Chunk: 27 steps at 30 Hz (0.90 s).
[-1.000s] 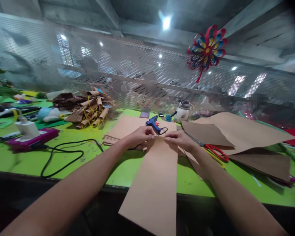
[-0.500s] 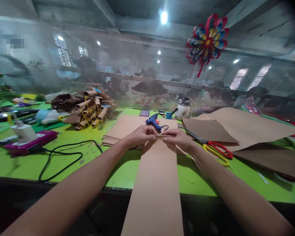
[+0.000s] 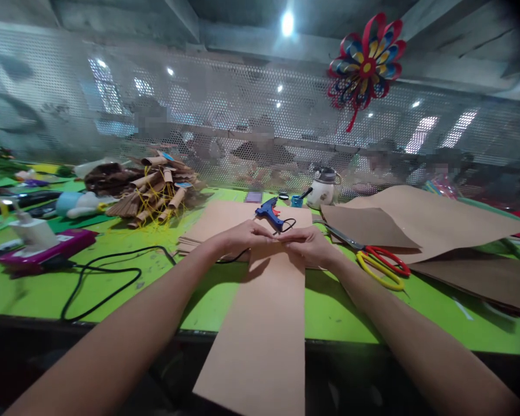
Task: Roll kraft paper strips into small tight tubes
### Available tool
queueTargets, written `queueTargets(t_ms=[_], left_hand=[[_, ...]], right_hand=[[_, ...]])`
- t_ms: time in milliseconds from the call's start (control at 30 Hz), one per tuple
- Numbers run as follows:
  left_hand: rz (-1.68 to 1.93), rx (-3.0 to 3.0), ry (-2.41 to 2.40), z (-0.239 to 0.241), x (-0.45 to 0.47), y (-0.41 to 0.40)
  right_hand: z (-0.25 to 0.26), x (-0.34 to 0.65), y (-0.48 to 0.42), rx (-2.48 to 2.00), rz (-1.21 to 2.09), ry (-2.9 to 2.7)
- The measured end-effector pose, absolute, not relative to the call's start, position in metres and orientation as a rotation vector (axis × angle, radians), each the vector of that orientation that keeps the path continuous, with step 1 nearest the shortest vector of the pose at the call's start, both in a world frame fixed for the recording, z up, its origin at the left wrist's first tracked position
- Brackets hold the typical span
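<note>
A long strip of tan paper [image 3: 264, 323] lies across the green table [image 3: 190, 289] and hangs over its near edge towards me. My left hand [image 3: 238, 236] and my right hand [image 3: 307, 242] meet at the strip's far end, fingers pinched together on its folded edge. Just beyond my hands a blue glue gun [image 3: 269, 212] rests on a stack of tan sheets [image 3: 212, 225].
Red and yellow scissors [image 3: 379, 263] lie to the right beside large brown sheets [image 3: 420, 222]. A pile of rolled paper tubes [image 3: 156, 190], a pink power strip [image 3: 47, 245] and black cable [image 3: 108, 277] sit at the left. A white pot [image 3: 323, 195] stands by the mesh screen [image 3: 199, 115]; a paper pinwheel [image 3: 366, 63] hangs above.
The strip's near end has swung slightly left while both hands kept pinching its far end. The view has tilted a little downward.
</note>
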<state>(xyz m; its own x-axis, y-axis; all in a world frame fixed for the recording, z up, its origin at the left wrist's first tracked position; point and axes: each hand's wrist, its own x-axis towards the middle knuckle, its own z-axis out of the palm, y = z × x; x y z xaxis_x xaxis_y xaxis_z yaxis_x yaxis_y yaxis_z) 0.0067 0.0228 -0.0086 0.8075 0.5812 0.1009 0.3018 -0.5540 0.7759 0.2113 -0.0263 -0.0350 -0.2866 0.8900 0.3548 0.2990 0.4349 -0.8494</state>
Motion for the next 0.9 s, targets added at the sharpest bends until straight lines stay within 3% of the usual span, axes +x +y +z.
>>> queueTargets(t_ms=[300, 600, 900], left_hand=[[0.272, 2.222, 0.732, 0.005, 0.002, 0.019], [0.303, 1.864, 0.58, -0.014, 0.003, 0.019], [0.322, 1.891, 0.477, -0.02, 0.007, 0.025]], right_hand=[[-0.03, 0.198, -0.037, -1.046, 0.605, -1.905], [-0.027, 0.197, -0.041, -0.972, 0.316, -2.06], [-0.032, 0.202, -0.037, -0.935, 0.36, -2.067]])
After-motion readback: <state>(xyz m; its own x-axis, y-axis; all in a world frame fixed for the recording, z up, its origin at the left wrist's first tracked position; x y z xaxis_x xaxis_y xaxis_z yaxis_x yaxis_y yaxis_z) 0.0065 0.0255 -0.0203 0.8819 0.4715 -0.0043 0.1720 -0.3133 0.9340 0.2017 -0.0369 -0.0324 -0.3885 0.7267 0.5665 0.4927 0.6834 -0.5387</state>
